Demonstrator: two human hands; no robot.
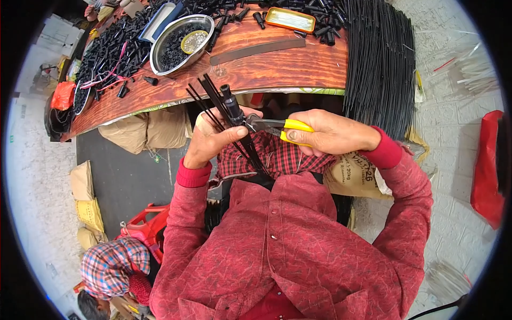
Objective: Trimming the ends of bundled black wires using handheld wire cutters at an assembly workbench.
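Observation:
My left hand (207, 143) is closed around several thin black rods (248, 148) that slant up from my lap. A thicker black plastic fitting (231, 102) stands up among them, its lower end between my fingers. My right hand (332, 130) grips pliers (300, 127) by their yellow handles. The plier jaws point left and meet the work at the base of the fitting, beside my left thumb. What exactly lies between the jaws is too small to tell. Both hands are above my lap, just in front of the table edge.
On the wooden table (256, 69) are a metal bowl (156, 58), a flat metal strip (258, 50), an orange-rimmed tin (290, 20) and heaps of black fittings (109, 48). Long black rods (378, 64) hang over its right end. A person in a checked top (114, 266) is at lower left.

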